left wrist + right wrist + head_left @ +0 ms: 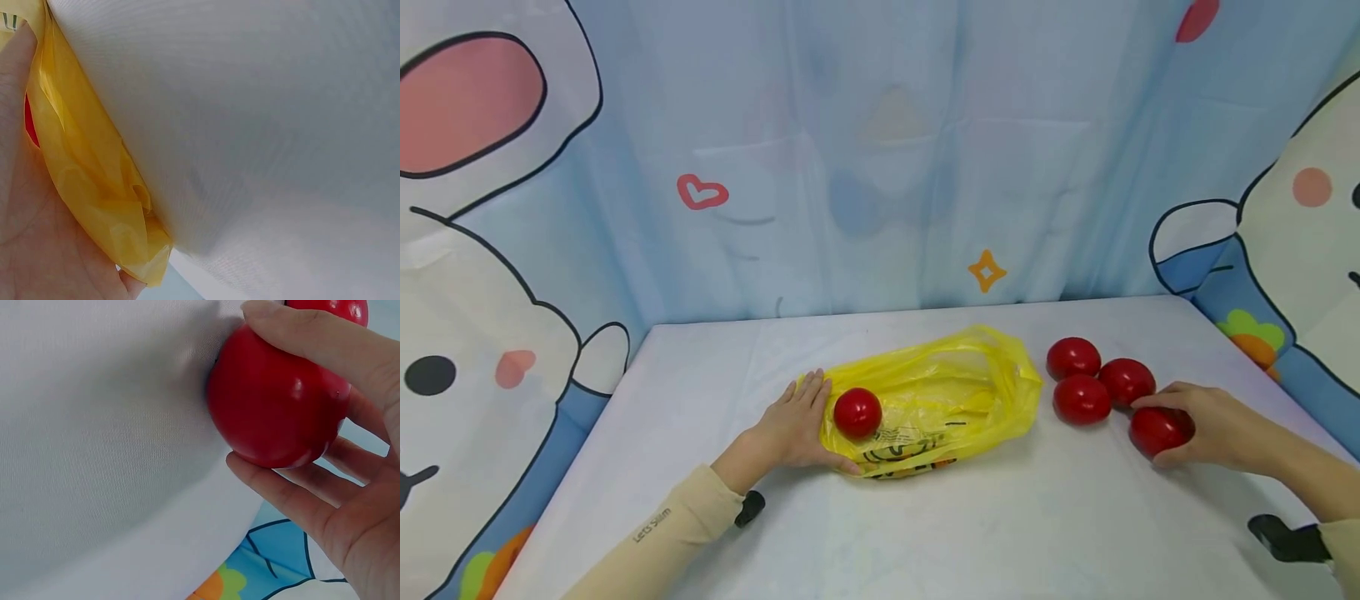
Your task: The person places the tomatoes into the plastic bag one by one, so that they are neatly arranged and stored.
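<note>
My right hand grips a glossy red ball at the table's right side, thumb and fingers on opposite sides of it. In the right wrist view that same ball fills the grasp. Touching or close beside it are three more red balls. My left hand rests with fingers extended at the left end of a yellow plastic bag. Another red ball sits at that end of the bag, near the left fingers. In the left wrist view the bag lies against the palm.
A white cloth covers the table. Behind stands a pale blue curtain with cartoon prints. Black wrist-camera parts show at the right sleeve. The bag's wider, puffed end points toward the group of balls.
</note>
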The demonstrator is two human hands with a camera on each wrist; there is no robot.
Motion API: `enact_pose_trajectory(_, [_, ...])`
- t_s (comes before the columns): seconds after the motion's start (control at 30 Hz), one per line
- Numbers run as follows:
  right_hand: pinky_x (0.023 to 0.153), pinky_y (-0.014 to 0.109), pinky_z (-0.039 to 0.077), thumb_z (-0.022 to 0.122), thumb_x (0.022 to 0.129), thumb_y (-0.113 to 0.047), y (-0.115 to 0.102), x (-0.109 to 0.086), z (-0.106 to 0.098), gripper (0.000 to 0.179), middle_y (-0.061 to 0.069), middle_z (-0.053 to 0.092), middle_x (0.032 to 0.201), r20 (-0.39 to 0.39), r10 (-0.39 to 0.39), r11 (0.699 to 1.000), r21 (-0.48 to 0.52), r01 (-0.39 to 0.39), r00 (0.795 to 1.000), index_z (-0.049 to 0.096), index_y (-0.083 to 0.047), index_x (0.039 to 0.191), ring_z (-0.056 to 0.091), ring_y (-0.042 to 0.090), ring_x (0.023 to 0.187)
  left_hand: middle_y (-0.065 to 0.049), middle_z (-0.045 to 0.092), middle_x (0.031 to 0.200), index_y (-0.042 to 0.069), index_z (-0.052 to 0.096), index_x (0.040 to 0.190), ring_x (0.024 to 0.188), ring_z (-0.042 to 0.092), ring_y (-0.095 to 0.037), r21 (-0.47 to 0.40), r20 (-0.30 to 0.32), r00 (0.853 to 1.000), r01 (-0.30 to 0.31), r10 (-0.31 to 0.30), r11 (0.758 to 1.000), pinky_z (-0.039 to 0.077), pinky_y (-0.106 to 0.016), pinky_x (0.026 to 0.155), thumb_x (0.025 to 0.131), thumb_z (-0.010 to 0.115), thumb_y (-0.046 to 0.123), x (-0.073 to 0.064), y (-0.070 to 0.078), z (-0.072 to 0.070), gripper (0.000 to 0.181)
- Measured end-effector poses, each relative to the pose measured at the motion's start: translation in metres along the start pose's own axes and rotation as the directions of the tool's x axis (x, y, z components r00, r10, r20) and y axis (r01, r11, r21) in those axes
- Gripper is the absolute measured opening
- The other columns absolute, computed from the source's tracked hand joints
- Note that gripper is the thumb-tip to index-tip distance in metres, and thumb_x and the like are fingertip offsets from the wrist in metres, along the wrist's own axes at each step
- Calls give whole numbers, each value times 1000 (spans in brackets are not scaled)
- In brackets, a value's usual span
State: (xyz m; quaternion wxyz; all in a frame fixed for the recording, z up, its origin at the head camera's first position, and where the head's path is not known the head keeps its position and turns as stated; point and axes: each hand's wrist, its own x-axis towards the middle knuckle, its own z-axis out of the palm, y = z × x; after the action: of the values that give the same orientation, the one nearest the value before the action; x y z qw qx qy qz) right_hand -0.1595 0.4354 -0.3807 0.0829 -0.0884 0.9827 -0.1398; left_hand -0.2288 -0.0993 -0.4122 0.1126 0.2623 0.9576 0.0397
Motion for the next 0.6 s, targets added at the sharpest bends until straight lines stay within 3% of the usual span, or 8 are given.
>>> enact_pose_trajectory(0.2, [69,50,64,102,62,-23,-3,3,0,75,26,63,108,1,-18,1000,-22,18,1000,68,6,122,59,48,99,-24,15,172,-7,20,163,160,15,-38,-8,-9,1000,-6,6,1000,16,-52,129,77,76,77,1,-1,1,133])
enact_pose_trajectory(0.37, [68,47,64,103,60,-24,-8,3,-3,74,24,63,110,53,-55,998,-39,57,997,69,2,120,59,45,102,-24,14,172,-7,20,163,160,14,-38,-9,12,1000,0,0,1000,15,-51,129,76,77,77,1,-1,1,133])
enact_pose_trajectory(0.5, [65,43,64,103,57,-23,-22,0,-18,73,19,64,109,58,-90,993,-67,93,994,70,-1,118,60,42,101,-23,13,172,-6,20,164,160,12,-37,-10,17,1000,4,-4,1000,14,-51,129,77,76,78,3,0,1,133])
enact_pose_trajectory(0.6, [63,41,63,104,55,-22,-44,-1,-39,73,15,65,108,10,-107,988,-108,107,994,71,-3,118,61,40,100,-23,13,173,-5,19,164,161,12,-36,-4,16,1000,8,-7,1000,13,-50,129,77,75,78,3,0,1,133])
